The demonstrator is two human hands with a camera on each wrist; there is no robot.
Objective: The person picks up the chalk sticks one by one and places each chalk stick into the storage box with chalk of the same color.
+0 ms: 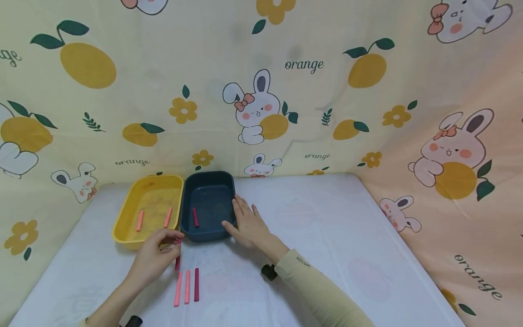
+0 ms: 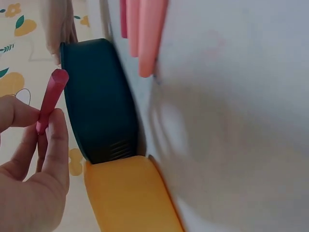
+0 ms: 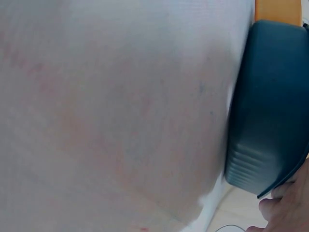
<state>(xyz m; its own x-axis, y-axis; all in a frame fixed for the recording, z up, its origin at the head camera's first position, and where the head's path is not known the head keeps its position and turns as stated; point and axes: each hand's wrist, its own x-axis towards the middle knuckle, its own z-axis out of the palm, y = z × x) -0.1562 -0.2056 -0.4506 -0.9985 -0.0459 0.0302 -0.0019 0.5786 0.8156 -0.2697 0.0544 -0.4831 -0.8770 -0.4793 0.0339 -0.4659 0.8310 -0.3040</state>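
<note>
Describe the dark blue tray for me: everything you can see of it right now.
The dark blue tray is a shallow rectangular bin with rounded corners, plastic by the look of it, standing upright and open on the white table. Its left side lies against the yellow tray. One dark red stick lies inside on its floor. The right hand rests against its right rim, fingers straight. The right wrist view shows a ribbed patch on its outer wall. The left hand pinches another dark red stick near its front left corner.

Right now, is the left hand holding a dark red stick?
Yes, the left hand pinches a dark red stick between thumb and fingers.
</note>
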